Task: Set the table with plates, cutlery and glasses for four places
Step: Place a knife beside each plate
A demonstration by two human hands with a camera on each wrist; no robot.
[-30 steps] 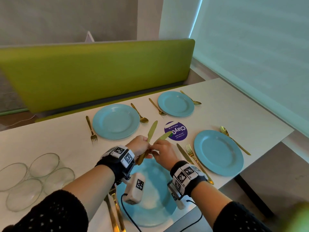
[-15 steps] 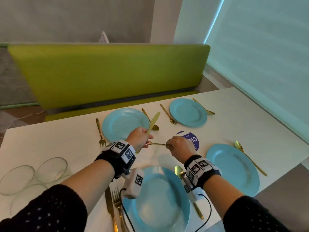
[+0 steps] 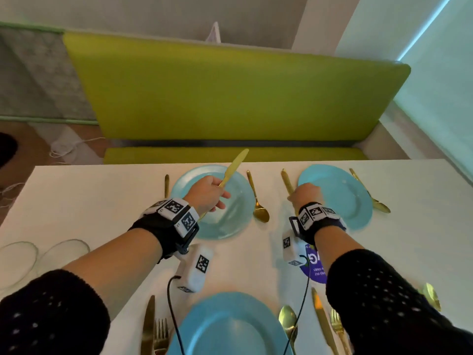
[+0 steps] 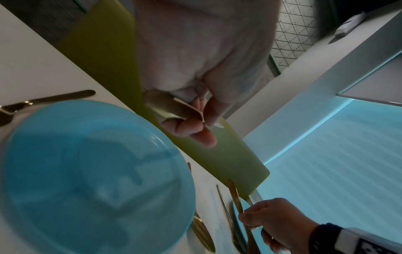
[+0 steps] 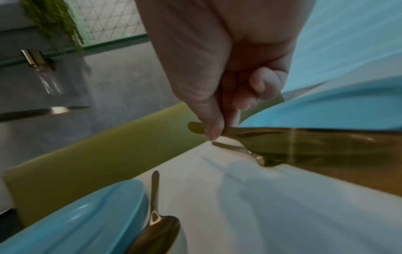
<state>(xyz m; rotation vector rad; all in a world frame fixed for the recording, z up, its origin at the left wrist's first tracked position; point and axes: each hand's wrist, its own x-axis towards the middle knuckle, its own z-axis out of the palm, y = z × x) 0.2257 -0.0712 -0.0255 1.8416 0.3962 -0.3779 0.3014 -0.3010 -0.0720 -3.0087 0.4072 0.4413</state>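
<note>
The left hand [image 3: 207, 194] is gripping a gold knife [image 3: 231, 171] by its handle, fingers curled round it, and is holding it up over the far left plate [image 3: 230, 226] with the blade pointing away toward the green seat [image 3: 230, 88]. The right hand [image 3: 305, 194] is pinching a second knife [image 3: 286, 181] between thumb and fingers, low over the white bench [image 3: 76, 196] just left of the far right plate [image 3: 353, 201]; whether it is touching the bench is unclear. In the right wrist view that second knife is crossing above a fork [image 5: 234, 149] lying beside the same plate. A spoon [image 3: 258, 203] is lying between the two far plates, another fork [image 3: 166, 184] is lying left of the far left plate, and another spoon [image 3: 371, 193] is lying right of the far right plate. The near plate [image 3: 230, 326] is sitting at the bottom edge with a knife and fork [image 3: 153, 329] on its left and a spoon [image 3: 288, 321] on its right. Clear glass bowls [image 3: 38, 257] are sitting at the near left, and a purple sticker [image 3: 316, 267] is partly hidden under the right forearm.
</note>
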